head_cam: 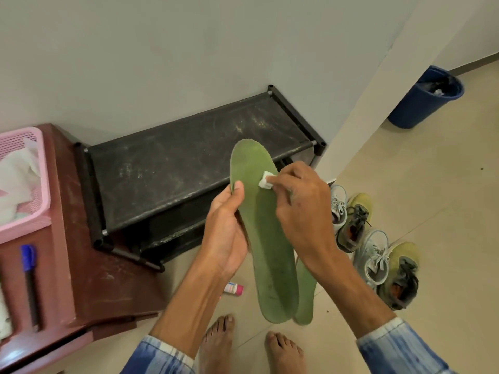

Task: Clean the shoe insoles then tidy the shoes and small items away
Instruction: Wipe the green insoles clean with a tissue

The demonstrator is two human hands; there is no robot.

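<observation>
You are mid-cleaning: your left hand [226, 233] grips the long green foam insole [267, 252] by its edge, and your right hand [299, 211] pinches a small white wipe [266, 180] against its upper half. The 4 sneakers [372, 252] on the floor to the right of your hands are not yet put away.

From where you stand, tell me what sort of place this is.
Probably a home entryway: a black shoe rack stands against the wall, sneakers sit on the tiled floor beside it, and a blue bin stands farther off.
</observation>
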